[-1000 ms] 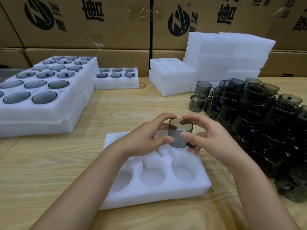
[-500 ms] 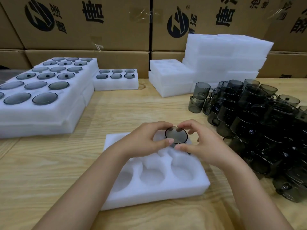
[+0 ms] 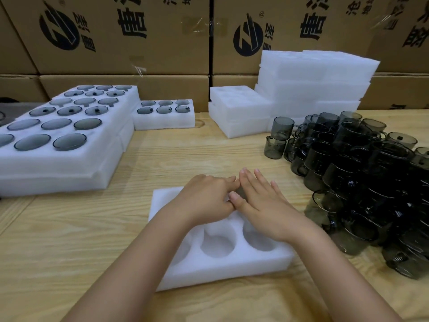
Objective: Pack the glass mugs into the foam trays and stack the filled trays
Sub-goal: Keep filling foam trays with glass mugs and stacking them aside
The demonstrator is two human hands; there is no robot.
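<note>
A white foam tray with round pockets lies on the wooden table in front of me. Both hands sit side by side over its back right pocket. My left hand rests knuckles up on the foam, its fingertips reaching to the pocket. My right hand lies flat, fingers straight, pressing down there. Only a dark sliver of the smoky glass mug shows between the hands. The front pockets of the tray hold nothing. A big pile of loose grey glass mugs stands just to the right.
Stacked filled trays stand at the left, and a single filled tray lies behind them. Empty foam trays and a taller stack stand at the back. Cardboard boxes wall off the far edge.
The mug held above the tray by both hands has gone down into the back right pocket. Both hands have dropped with it, and the right hand has flattened over it.
</note>
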